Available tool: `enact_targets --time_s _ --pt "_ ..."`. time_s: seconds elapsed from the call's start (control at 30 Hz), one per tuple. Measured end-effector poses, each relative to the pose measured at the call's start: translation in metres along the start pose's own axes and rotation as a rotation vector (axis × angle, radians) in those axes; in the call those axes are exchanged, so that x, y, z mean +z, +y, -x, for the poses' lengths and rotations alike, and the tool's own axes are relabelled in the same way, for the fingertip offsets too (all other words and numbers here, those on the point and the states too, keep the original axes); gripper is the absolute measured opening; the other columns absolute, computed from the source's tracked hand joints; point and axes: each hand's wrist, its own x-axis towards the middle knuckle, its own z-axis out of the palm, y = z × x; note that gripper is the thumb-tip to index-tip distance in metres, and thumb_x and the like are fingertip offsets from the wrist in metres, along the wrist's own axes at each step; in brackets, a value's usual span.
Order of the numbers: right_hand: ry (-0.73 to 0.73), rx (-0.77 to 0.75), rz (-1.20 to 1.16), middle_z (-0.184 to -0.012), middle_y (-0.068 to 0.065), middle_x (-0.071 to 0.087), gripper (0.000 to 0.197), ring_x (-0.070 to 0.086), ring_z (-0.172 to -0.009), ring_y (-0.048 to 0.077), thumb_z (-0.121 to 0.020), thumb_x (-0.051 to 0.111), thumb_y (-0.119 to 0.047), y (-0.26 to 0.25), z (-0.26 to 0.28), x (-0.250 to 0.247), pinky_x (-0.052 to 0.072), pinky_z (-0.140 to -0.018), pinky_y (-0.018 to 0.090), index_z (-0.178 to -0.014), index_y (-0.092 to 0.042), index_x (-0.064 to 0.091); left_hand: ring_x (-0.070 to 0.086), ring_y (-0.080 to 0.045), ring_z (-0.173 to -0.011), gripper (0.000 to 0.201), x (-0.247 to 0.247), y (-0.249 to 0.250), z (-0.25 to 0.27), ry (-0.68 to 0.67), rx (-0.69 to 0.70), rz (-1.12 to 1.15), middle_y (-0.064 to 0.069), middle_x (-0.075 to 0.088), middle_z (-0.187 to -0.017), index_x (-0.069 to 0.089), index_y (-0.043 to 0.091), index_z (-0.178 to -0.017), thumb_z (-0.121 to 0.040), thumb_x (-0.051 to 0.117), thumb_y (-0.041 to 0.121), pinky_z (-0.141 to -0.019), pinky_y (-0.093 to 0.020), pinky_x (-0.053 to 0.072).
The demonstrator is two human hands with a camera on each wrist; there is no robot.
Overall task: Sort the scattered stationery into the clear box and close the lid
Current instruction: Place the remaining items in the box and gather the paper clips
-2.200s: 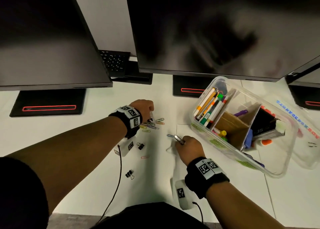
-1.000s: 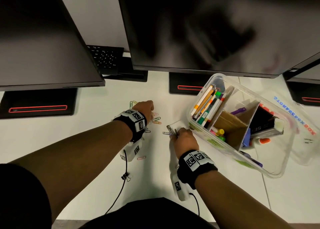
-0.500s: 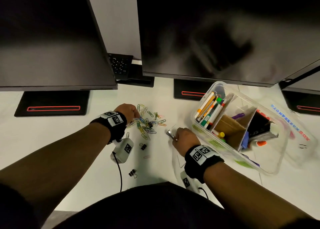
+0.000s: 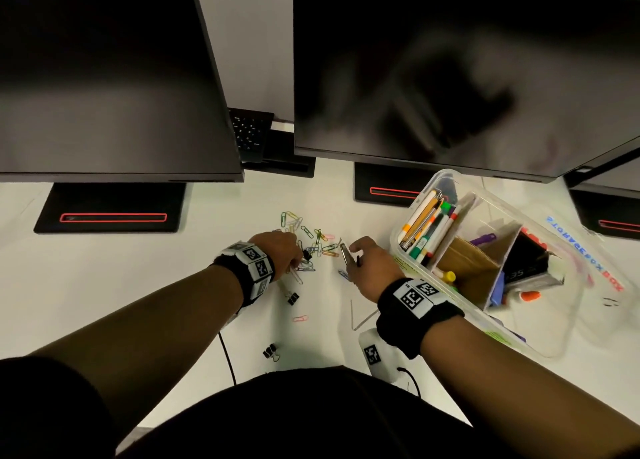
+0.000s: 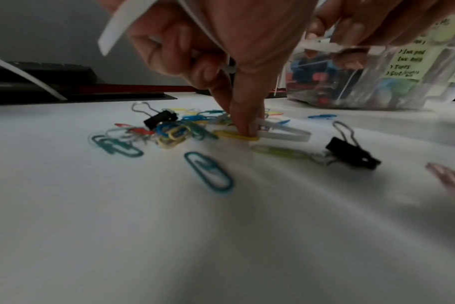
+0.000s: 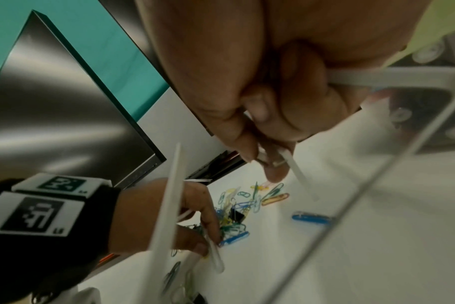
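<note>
Several coloured paper clips (image 4: 313, 238) lie in a loose pile on the white desk (image 4: 104, 285). My left hand (image 4: 299, 261) is at the pile's near-left side, its fingers curled. In the left wrist view, my left hand (image 5: 244, 128) pinches down on a yellow paper clip (image 5: 235, 136) at the desk surface. My right hand (image 4: 351, 256) hovers between the pile and the clear box (image 4: 554, 320) and pinches a small silvery clip (image 4: 345, 253). The right wrist view shows these fingers (image 6: 247, 148) closed tightly on it. The box holds pens and markers (image 4: 427, 224) and stands without its lid.
The clear lid (image 4: 595, 250) lies right of the box. Black binder clips (image 4: 292, 298) (image 4: 271, 351) and a pink paper clip (image 4: 300, 318) lie nearer me, and a blue clip (image 6: 310, 218) is by my right hand. Dark monitors (image 4: 104, 77) overhang the desk's back.
My left hand has moved right from the pile's left edge onto the clips. My right hand has stayed beside the box with the silvery clip and lifted a little.
</note>
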Motion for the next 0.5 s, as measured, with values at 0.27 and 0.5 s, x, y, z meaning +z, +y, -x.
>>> enact_targets --time_s 0.27,0.5 --pt "-0.053 -0.019 0.019 -0.096 0.016 0.068 0.017 0.062 -0.092 0.033 -0.09 0.049 -0.014 0.006 -0.005 -0.006 0.05 -0.08 0.036 -0.098 -0.005 0.061 0.056 -0.022 -0.104 0.016 -0.006 0.0 0.003 0.067 -0.026 0.133 -0.002 0.063 -0.111 0.061 0.019 -0.104 -0.091 0.052 0.024 -0.082 -0.027 0.041" --pt "-0.114 -0.005 -0.171 -0.057 -0.001 0.057 0.018 0.054 -0.064 0.016 -0.095 0.042 -0.017 -0.001 0.006 -0.009 0.04 -0.065 0.027 -0.088 -0.01 0.058 0.052 -0.014 -0.079 0.015 -0.026 0.008 0.026 0.246 -0.121 0.498 0.005 0.059 -0.092 0.062 0.019 -0.099 -0.093 0.052 0.027 -0.069 -0.022 0.039"
